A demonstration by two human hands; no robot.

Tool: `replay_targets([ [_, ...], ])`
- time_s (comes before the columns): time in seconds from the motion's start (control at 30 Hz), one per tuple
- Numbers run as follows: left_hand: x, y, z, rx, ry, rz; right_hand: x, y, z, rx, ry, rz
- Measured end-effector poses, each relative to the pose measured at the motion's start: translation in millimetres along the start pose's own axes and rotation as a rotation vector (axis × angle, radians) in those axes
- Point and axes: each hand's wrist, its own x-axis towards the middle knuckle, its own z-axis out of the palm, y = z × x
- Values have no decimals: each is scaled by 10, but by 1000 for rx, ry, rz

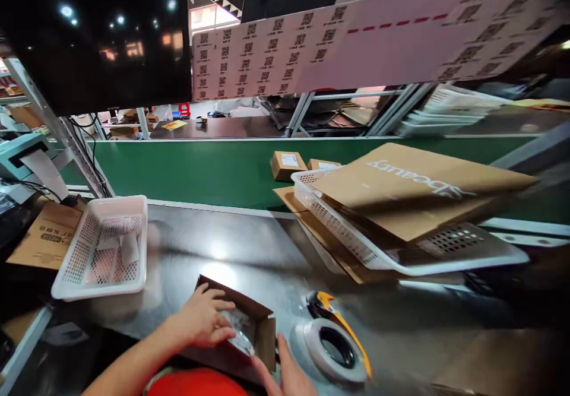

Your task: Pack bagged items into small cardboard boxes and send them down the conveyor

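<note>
An open brown cardboard box (266, 339) sits on the metal table close to my body. Inside it lies a clear, shiny plastic packet (241, 341); what the packet contains is too small to make out. My left hand (207, 319) reaches in over the left side, its fingers bent and its lowest fingertips on the packet. At the box's right end, my right hand (289, 375) grips the wall, one digit inside near the packet and another along the outside. A tape dispenser (363, 354) with an orange-yellow frame and a roll of tape (312, 345) lies just to the right.
A white perforated basket (141, 253) with small packets stands at the left. At right, another white basket (378, 259) carries flat cardboard (401, 188). Behind the table runs a green conveyor belt (200, 167) with small boxes (287, 165). A monitor (98, 40) hangs upper left.
</note>
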Motion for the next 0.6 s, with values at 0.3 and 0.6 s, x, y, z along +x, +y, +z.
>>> replay_targets([
  [0.3, -189, 38, 195, 308, -65, -74, -5, -612, 9, -231, -176, -154],
  [0.6, 320, -288, 199, 260, -5, 219, 471, -765, -324, -198, -304, -252],
])
